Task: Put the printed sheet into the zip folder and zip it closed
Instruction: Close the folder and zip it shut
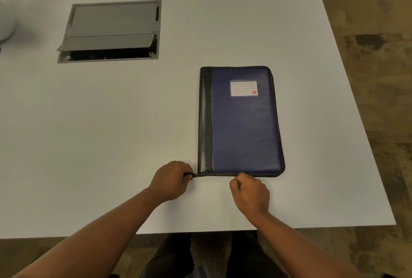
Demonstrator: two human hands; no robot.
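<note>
Folder (242, 121) lay shut on the bench (111, 121), near its right edge. No loose sheet showed — likely inside already. Left hand (172, 180) pinched the zip tail at the near-left corner; right hand (249, 193), fingers curled, worked at the near edge — apparently on the slider, though hidden. Zipping seemed partway done.

One zip folder (243, 121); two hands; one table (111, 132)

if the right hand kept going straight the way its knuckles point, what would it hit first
The right hand points up the table, its curled fingers already at the near edge of the zip folder. It would likely meet that edge at once; depth there is unclear.
</note>
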